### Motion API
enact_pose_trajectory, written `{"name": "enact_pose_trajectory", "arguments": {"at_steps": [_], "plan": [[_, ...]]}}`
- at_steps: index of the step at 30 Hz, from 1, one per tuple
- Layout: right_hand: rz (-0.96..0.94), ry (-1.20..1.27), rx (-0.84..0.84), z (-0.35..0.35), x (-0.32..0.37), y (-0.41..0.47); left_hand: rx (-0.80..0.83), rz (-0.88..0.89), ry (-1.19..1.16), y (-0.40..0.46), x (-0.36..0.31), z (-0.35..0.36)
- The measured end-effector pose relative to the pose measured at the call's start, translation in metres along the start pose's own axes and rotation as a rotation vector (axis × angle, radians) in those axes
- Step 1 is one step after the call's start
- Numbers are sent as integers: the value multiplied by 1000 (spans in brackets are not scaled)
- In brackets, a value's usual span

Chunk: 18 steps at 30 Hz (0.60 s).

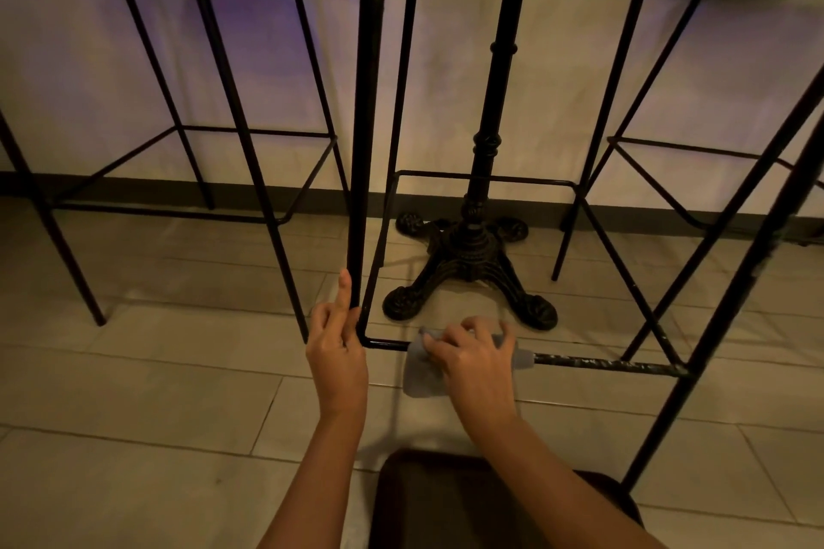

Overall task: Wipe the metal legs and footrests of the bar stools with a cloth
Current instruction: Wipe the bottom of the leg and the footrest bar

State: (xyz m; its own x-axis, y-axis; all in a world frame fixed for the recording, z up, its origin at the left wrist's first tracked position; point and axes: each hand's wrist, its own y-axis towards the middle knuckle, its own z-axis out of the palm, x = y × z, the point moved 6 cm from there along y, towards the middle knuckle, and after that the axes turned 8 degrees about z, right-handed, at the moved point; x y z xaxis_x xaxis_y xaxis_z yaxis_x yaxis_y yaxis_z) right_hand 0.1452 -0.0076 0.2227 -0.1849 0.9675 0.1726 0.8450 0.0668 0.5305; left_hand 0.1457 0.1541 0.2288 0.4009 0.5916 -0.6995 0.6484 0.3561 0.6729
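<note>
A black metal bar stool stands right in front of me, its left front leg (363, 147) running down to a low footrest bar (602, 363). My left hand (336, 352) holds that leg just above the corner, index finger pointing up along it. My right hand (472, 359) presses a blue-grey cloth (421, 374) wrapped over the footrest bar, near its left end. The bar to the right of the cloth looks scuffed and speckled.
Two more black stools stand at the left (249, 134) and right (624, 138). An ornate cast-iron table base (470, 254) sits behind the footrest. A dark brown seat (446, 504) lies below my arms. Tiled floor and a white wall surround it.
</note>
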Motion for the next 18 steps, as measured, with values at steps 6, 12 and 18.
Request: {"name": "enact_pose_trajectory", "arguments": {"at_steps": [6,12,18], "plan": [[6,-6,-6,-5,-43,-8,-32,-31,18,-6,-6,1],[-28,0,-39,-4,-68,-10,-96,-37,66,-17,-14,9],[-120,53,-21,4,-53,-1,-92,-73,138,-29,-18,13]]}}
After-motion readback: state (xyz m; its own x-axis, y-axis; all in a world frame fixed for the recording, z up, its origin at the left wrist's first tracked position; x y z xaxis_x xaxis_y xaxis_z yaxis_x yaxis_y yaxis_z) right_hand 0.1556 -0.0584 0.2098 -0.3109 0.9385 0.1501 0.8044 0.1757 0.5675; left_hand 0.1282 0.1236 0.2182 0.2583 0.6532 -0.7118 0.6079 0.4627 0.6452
